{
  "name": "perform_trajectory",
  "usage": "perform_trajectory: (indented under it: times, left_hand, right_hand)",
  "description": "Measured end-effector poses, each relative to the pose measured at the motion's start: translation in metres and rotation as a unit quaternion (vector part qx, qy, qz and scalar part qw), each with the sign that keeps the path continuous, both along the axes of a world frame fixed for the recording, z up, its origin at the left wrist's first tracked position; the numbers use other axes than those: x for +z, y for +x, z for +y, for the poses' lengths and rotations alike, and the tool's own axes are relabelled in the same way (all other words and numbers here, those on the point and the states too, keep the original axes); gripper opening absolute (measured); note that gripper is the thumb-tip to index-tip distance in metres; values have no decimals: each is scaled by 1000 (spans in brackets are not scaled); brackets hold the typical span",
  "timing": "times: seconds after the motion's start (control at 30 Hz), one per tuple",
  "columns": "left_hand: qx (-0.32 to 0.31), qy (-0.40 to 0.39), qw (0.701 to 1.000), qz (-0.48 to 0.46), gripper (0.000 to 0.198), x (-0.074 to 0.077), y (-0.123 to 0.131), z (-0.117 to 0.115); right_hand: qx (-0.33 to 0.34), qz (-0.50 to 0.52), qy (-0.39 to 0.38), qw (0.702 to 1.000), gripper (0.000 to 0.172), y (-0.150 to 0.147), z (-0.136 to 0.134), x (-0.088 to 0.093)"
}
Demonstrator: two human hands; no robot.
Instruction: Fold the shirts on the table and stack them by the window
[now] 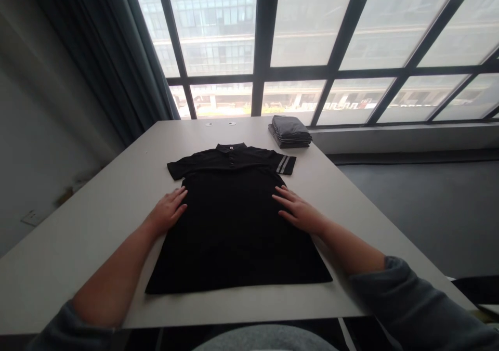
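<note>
A black polo shirt (pixel 237 226) lies spread flat, its collar toward the window and its hem toward me. Two pale stripes cross the sleeve on the right, and a short row of buttons runs below the collar. My left hand (pixel 167 210) rests at the shirt's left side edge, fingers extended over the fabric. On the opposite side edge, my right hand (pixel 296 210) lies with its fingers spread on the cloth. Neither hand grips the shirt.
The shirt is on a white table (pixel 97 226). A stack of folded grey garments (pixel 290 131) sits at the far right corner. Two small white objects (pixel 232 124) lie by the far edge. Beyond stand a window and a dark curtain (pixel 105 44).
</note>
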State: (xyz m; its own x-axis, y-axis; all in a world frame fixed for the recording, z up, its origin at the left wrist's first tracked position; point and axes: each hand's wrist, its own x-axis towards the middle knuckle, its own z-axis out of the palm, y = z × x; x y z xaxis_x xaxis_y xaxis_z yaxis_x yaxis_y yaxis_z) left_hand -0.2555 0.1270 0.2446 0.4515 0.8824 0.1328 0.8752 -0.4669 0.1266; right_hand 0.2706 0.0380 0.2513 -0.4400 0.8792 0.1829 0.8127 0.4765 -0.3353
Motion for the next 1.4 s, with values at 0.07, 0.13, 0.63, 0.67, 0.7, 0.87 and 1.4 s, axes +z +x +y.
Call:
perform_trajectory:
  times: [0.07, 0.13, 0.63, 0.67, 0.7, 0.87, 1.4]
  left_hand:
    - [-89, -12, 996, -11, 65, 1, 22, -21]
    - [-149, -37, 988, -1, 63, 0, 40, -40]
    - [-175, -50, 981, 65, 65, 2, 46, -84]
    - [-176, -49, 981, 67, 65, 3, 46, -84]
    - [-176, -48, 981, 68, 65, 3, 45, -84]
    - [-181, -38, 980, 73, 64, 2, 35, -88]
    - [-146, -55, 985, 74, 64, 0, 15, -139]
  right_hand:
    - [41, -28, -38, 998, 62, -15, -19, 0]
    - [56, -55, -68, 995, 65, -26, -33, -1]
    - [187, -62, -134, 971, 71, -59, -87, 24]
    - [186, -61, -139, 971, 72, -61, -90, 25]
    - [184, -60, -143, 971, 73, -62, -92, 27]
    - [176, -44, -157, 971, 68, -64, -102, 35]
    - [160, 5, -157, 974, 69, -59, -99, 27]
